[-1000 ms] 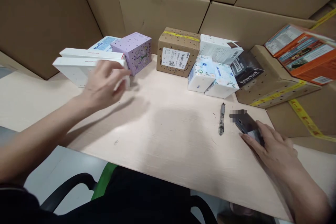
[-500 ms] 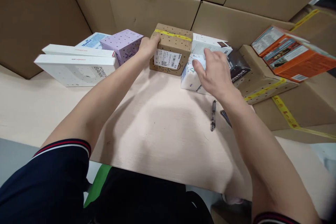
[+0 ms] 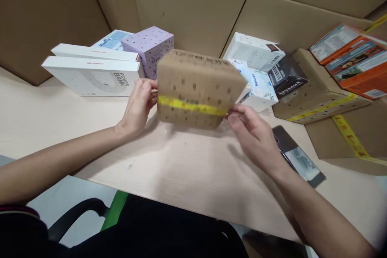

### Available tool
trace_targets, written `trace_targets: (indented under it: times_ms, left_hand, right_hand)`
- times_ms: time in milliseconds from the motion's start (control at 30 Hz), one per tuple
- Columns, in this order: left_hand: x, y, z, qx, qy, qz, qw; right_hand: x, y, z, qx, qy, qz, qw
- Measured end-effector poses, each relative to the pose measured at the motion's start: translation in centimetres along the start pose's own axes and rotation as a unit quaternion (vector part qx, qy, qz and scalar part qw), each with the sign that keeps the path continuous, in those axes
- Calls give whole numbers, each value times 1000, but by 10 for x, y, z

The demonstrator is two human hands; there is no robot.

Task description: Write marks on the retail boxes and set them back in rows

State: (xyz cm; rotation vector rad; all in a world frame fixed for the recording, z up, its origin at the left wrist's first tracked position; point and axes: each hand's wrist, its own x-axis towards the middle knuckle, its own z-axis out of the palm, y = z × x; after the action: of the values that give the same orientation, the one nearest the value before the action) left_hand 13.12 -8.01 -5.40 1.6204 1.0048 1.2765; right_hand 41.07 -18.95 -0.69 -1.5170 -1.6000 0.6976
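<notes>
A boxy, dotted brown cardboard carton [image 3: 195, 84], banded with yellow tape [image 3: 172, 104], sits tilted between left hand [image 3: 138, 108] and right hand [image 3: 254, 135]; the left, half-curled, grips one end; the right pinches the opposite lower corner.

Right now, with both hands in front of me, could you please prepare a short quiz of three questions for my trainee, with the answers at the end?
1. What runs across the side of the brown box that faces the viewer?
A) a red string
B) a yellow tape
C) a green ribbon

2. True or false: the left hand and the right hand both touch the brown box.

3. Complete: the large grey words on the front white box, at the left, are ____.

Key:
1. B
2. True; one hand is at each end.
3. POWER BANK
</notes>
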Motion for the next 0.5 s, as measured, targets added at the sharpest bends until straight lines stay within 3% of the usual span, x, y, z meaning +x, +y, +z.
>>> trace_targets:
  times_ms: [167,367,500]
  left_hand:
    - [-25,-1,0,16,-37,-17,999]
    - [-22,2,-1,22,-70,-34,997]
    - [-23,5,-1,8,-66,-14,998]
  right_hand:
    - [-29,16,5,14,-11,25,1000]
    - [-24,23,9,132,-48,47,989]
    - [-23,18,11,135,-48,35,989]
